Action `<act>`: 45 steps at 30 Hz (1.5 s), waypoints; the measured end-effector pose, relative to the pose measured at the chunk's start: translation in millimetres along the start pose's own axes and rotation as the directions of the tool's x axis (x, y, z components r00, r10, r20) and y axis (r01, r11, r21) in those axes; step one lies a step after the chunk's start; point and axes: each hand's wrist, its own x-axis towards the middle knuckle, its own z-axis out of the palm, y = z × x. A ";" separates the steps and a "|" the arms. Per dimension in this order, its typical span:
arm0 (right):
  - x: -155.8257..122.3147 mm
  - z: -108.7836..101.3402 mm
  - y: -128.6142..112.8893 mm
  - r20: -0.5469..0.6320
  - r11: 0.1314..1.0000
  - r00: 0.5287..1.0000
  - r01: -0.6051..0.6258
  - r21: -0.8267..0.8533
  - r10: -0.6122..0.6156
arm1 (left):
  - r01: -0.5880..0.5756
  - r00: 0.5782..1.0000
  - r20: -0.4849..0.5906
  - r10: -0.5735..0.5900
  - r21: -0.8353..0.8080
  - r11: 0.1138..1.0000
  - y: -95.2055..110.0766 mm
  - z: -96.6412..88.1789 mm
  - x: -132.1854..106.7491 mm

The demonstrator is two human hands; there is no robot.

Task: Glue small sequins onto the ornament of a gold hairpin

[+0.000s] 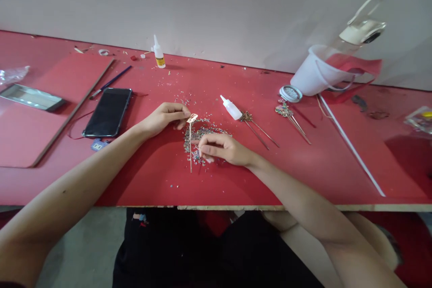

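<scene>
My left hand (165,118) pinches a gold-coloured hairpin (191,146) by its ornate head, with the long stem pointing down toward me. Close to the stem, my right hand (227,147) has its thumb and fingers drawn together. Something pale shows beneath those fingertips, too small to name. Under and between both hands spreads a pile of small shiny chips (211,131). To the right, a white glue bottle (232,110) lies against the head of a two-pronged hairpin (259,131). Farther right rests a hairpin decorated with colourful chips (293,119).
A phone (108,112), a brush (113,81) and a board (50,130) with a metal-edged case (32,97) lie left. An upright glue bottle (159,56) stands behind. At right are a round container (290,93), a white bucket (315,72) and a white strip (353,146).
</scene>
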 end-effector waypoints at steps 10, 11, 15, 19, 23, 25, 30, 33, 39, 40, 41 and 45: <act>-10.1 -19.2 4.5 -0.154 0.996 0.988 -0.034 -0.087 0.021 | -0.005 1.000 0.003 0.005 -0.038 0.999 -7.5 -1.8 2.4; -9.7 -16.7 3.8 -0.115 0.994 0.993 -0.035 -0.107 0.023 | -0.006 1.000 0.005 0.006 -0.044 0.999 -8.1 -2.0 2.5; -8.1 -8.9 1.6 0.022 0.986 0.999 0.035 -0.164 -0.032 | -0.014 1.000 0.010 0.015 -0.053 0.999 -8.3 -2.1 2.3; -10.1 -12.7 2.9 -0.026 0.977 1.000 0.005 -0.212 -0.011 | -0.008 1.000 0.007 0.008 -0.049 0.999 -6.9 -1.6 2.1; -13.5 -17.3 3.2 -0.006 0.987 1.000 -0.012 -0.161 0.011 | 0.002 1.000 0.007 -0.002 -0.047 0.999 -5.7 -1.1 2.1; -13.6 -17.5 3.1 0.052 0.987 0.998 -0.028 -0.157 0.037 | 0.006 1.000 0.010 -0.006 -0.049 0.999 -5.6 -1.2 2.2; -12.3 -22.2 4.6 -0.090 0.990 0.996 -0.031 -0.138 0.019 | 0.000 1.000 0.006 0.000 -0.041 0.999 -5.5 -1.1 2.1; -12.3 -25.1 5.2 -0.134 0.989 0.990 -0.057 -0.137 0.038 | -0.005 1.000 0.003 0.005 -0.036 0.999 -3.6 -0.3 1.8; -14.2 -18.1 2.4 0.001 0.979 0.999 -0.046 -0.198 0.047 | 0.020 1.000 -0.001 -0.020 -0.067 0.998 -1.0 1.5 2.4; -14.7 -17.0 1.9 0.035 0.980 0.998 -0.035 -0.195 0.043 | 0.022 1.000 -0.001 -0.023 -0.074 0.997 -1.3 1.6 2.6; -15.1 -16.4 1.6 0.068 0.980 0.997 -0.029 -0.196 0.043 | 0.023 1.000 0.000 -0.023 -0.079 0.997 -1.8 1.6 2.8; -14.9 -19.3 1.4 0.069 0.976 0.996 -0.047 -0.214 0.063 | 0.017 1.000 0.005 -0.016 -0.074 0.997 -2.7 0.9 2.7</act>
